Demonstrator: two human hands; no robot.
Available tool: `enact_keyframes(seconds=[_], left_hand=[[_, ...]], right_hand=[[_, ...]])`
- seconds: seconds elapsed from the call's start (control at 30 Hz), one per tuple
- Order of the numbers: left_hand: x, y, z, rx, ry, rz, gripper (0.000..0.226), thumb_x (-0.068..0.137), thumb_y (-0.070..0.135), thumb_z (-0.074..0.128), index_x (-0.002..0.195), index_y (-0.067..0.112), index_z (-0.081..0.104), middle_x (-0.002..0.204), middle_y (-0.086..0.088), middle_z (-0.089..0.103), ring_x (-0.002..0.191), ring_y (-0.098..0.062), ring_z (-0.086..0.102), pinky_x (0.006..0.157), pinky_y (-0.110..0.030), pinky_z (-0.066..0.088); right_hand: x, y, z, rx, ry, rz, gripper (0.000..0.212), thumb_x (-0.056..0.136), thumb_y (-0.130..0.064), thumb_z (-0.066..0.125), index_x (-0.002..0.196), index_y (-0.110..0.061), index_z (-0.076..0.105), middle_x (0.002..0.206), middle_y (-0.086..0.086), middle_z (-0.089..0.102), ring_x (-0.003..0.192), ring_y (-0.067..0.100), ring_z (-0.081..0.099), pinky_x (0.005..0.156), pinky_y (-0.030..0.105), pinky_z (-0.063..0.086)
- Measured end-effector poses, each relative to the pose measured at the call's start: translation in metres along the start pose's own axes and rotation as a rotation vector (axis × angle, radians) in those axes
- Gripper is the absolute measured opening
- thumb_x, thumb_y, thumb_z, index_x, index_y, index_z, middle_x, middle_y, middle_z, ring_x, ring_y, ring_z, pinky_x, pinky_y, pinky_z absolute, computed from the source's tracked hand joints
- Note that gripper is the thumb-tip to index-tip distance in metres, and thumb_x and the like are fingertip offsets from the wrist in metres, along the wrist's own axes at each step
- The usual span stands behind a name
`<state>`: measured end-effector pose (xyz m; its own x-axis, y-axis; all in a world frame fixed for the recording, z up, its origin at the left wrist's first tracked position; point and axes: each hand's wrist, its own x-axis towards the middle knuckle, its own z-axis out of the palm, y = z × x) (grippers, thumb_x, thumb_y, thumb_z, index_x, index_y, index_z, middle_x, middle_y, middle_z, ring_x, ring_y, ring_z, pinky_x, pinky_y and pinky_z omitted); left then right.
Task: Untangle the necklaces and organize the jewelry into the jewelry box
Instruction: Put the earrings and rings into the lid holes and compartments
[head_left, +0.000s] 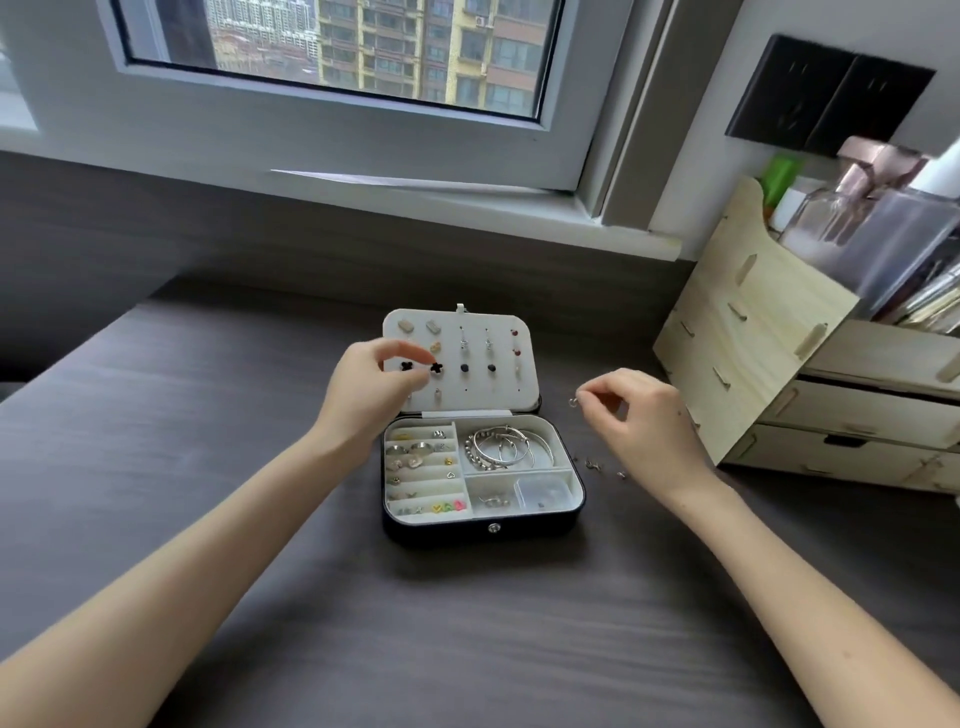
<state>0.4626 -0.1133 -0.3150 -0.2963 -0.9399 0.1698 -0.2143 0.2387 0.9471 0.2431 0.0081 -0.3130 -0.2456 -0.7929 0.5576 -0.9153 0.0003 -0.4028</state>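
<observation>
Left hand (374, 387) at jewelry box lid (511, 387), grip unclear; right hand (641, 418) beside it, earring (574, 401) in pinch.

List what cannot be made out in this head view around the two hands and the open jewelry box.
- Head view, left hand: whether it pinches the black flower-shaped earring on the white lid panel; its fingers partly cover the spot.
- The small silver metal piece pinched by the right hand: too small to identify.
- The pale wooden drawer organizer: cut off by the right edge.
</observation>
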Motion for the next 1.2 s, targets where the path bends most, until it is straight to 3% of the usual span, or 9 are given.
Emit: enact_keyframes(seconds=[0.13,0.23,0.33,0.53,0.63,0.77,0.97,1.07,1.2], left_hand=[[0.003,-0.001,-0.002,-0.012,0.005,0.003,0.019,0.083,0.005,0.059,0.091,0.020,0.068,0.080,0.007,0.058,0.067,-0.008,0.050,0.061,-0.022,0.041],[0.009,-0.009,-0.009,-0.023,0.039,0.008,0.021,0.082,0.002,0.060,0.093,0.020,0.067,0.091,0.000,0.064,0.082,-0.014,0.062,0.073,-0.032,0.054],[0.012,-0.019,-0.014,0.007,0.110,0.103,0.016,0.084,0.004,0.060,0.096,0.015,0.064,0.093,0.000,0.067,0.088,-0.015,0.064,0.080,-0.039,0.055],[0.012,-0.036,-0.014,0.046,0.162,0.208,0.021,0.084,0.008,0.065,0.100,0.016,0.053,0.092,0.008,0.062,0.088,-0.006,0.061,0.076,-0.024,0.050],[0.012,-0.039,-0.013,0.069,0.194,0.231,0.025,0.083,0.010,0.067,0.103,0.015,0.052,0.092,0.008,0.062,0.084,0.003,0.058,0.067,-0.009,0.041],[0.012,-0.041,-0.012,0.083,0.212,0.248,0.028,0.083,0.010,0.068,0.105,0.012,0.053,0.094,0.006,0.063,0.083,0.005,0.057,0.064,-0.004,0.039],[0.011,-0.040,-0.012,0.098,0.215,0.267,0.027,0.083,0.011,0.068,0.105,0.012,0.053,0.093,0.008,0.062,0.082,0.005,0.057,0.065,-0.007,0.040],[0.011,-0.041,-0.012,0.101,0.212,0.271,0.027,0.084,0.012,0.067,0.106,0.012,0.053,0.093,0.009,0.061,0.083,0.004,0.057,0.068,-0.011,0.043],[0.011,-0.041,-0.012,0.107,0.207,0.279,0.026,0.085,0.011,0.067,0.107,0.011,0.053,0.095,0.008,0.061,0.086,-0.002,0.057,0.069,-0.016,0.044]], right_hand=[[0.010,-0.036,0.016,0.180,0.027,0.054,0.009,0.085,-0.010,0.065,0.078,-0.010,0.071,0.071,-0.004,0.065,0.064,-0.002,0.055,0.059,0.007,0.039],[0.013,-0.055,0.031,0.219,-0.045,-0.036,0.009,0.085,-0.013,0.065,0.078,-0.010,0.071,0.071,-0.004,0.065,0.064,0.001,0.055,0.059,0.010,0.040],[0.007,-0.068,0.047,0.150,-0.085,-0.250,0.013,0.081,-0.017,0.064,0.073,-0.009,0.070,0.068,-0.003,0.064,0.063,0.007,0.051,0.064,0.017,0.041],[-0.006,-0.075,0.060,0.006,-0.017,-0.579,0.017,0.081,-0.014,0.061,0.067,-0.006,0.066,0.063,0.001,0.060,0.062,0.019,0.053,0.065,0.028,0.042],[-0.005,-0.075,0.063,-0.084,-0.023,-0.660,0.021,0.083,-0.014,0.057,0.064,-0.007,0.065,0.061,0.001,0.058,0.060,0.022,0.051,0.066,0.026,0.034],[-0.006,-0.076,0.061,-0.182,-0.044,-0.723,0.021,0.081,-0.009,0.060,0.059,-0.009,0.062,0.059,0.000,0.056,0.060,0.021,0.049,0.065,0.027,0.032],[-0.006,-0.079,0.057,-0.287,-0.105,-0.732,0.017,0.074,-0.012,0.070,0.058,-0.016,0.064,0.059,-0.007,0.057,0.062,0.019,0.047,0.064,0.028,0.022],[-0.010,-0.078,0.046,-0.311,-0.163,-0.714,0.012,0.072,-0.012,0.068,0.073,-0.023,0.072,0.068,-0.011,0.062,0.065,0.018,0.049,0.064,0.029,0.023],[-0.010,-0.046,0.013,-0.214,-0.031,-0.373,0.016,0.077,-0.015,0.061,0.084,-0.020,0.074,0.074,-0.007,0.066,0.068,0.022,0.055,0.062,0.034,0.029]])
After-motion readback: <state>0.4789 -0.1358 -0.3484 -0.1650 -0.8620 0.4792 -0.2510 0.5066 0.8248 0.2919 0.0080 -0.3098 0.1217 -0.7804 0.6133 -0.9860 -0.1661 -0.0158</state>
